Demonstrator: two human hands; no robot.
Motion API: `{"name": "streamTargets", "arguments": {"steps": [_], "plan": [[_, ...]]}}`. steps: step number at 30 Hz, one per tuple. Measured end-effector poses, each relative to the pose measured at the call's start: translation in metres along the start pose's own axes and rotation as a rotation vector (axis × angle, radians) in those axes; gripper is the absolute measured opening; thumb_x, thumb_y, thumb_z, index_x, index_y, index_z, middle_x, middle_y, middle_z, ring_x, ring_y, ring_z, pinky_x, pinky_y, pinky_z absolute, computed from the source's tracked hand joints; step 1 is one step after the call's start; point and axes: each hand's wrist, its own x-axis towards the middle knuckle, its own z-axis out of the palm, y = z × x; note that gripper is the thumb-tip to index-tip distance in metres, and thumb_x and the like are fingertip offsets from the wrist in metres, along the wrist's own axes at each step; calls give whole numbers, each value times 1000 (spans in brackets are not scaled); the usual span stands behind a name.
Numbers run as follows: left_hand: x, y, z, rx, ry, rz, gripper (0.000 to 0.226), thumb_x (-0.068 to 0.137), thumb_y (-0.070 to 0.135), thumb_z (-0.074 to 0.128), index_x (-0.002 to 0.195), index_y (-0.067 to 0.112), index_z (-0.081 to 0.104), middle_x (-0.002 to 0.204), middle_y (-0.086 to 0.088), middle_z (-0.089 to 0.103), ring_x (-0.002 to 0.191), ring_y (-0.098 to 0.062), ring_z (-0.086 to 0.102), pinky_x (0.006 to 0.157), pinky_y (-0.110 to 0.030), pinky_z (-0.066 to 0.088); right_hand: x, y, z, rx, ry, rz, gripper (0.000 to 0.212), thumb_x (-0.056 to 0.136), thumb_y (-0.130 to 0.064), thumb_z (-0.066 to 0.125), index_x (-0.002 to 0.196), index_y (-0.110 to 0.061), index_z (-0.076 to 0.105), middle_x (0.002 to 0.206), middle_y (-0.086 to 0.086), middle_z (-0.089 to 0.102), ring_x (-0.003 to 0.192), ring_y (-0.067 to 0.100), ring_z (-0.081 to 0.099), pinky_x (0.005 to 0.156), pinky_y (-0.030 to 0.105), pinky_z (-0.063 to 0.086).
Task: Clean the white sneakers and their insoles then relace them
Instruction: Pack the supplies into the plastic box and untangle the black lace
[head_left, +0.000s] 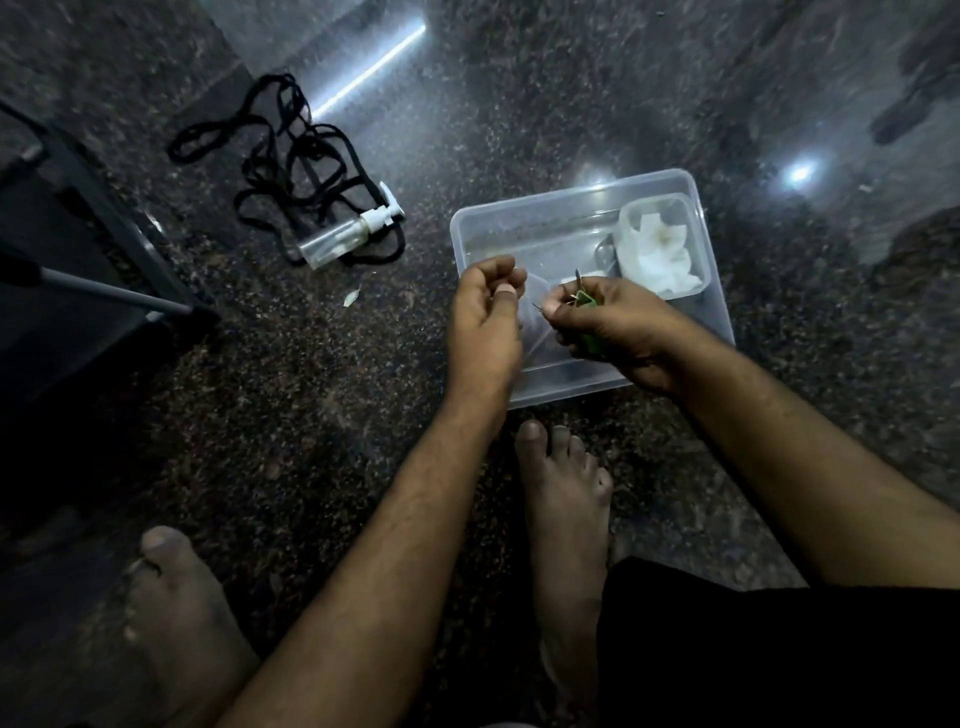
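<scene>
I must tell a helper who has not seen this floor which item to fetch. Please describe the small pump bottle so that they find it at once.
Start at the clear plastic tub on the dark speckled floor, then look to its left, where black laces lie tangled. The pump bottle lies on its side across them. It is the only clear thing there, with a white pump head.

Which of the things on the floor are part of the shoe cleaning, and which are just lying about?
For the job: black laces; pump bottle; clear tub with white cloth; small green item in right hand.
Lying about: dark stand; pale scrap.
</scene>
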Motion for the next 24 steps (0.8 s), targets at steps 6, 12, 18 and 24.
{"name": "streamTargets", "arguments": {"steps": [6,12,18,24], "plan": [[-7,-11,1,107,-43,110,23,98,2,53,113,16,64,114,-1,70,106,-9,65,89,-26,54,-8,5,-14,-494,63,-101,21,83,-13,78,100,-15,66,85,0,68,66,10,60,63,30,53],[-7,-7,-27,92,95,280,28,95,5,58,122,13,58,118,-7,68,107,-18,68,91,-34,57,-4,11,10,-888,2,-229,27,84,-24,76,110,-27,68,105,-6,71,96,10,66,86,26,52],[2,-18,-49,97,196,240,24,94,3,57,118,6,60,116,-4,67,99,-8,66,87,-21,51,-9,9,29,-1089,-101,-355,36,88,-23,73,123,-21,65,119,-3,68,103,12,65,89,24,49],[-4,-25,-43,87,155,216,24,94,-1,56,115,9,61,109,-5,70,96,-14,67,87,-29,55,-6,4,21,-1009,75,-437,23,87,-14,73,106,-26,73,102,-7,74,80,2,64,75,18,46]]}}
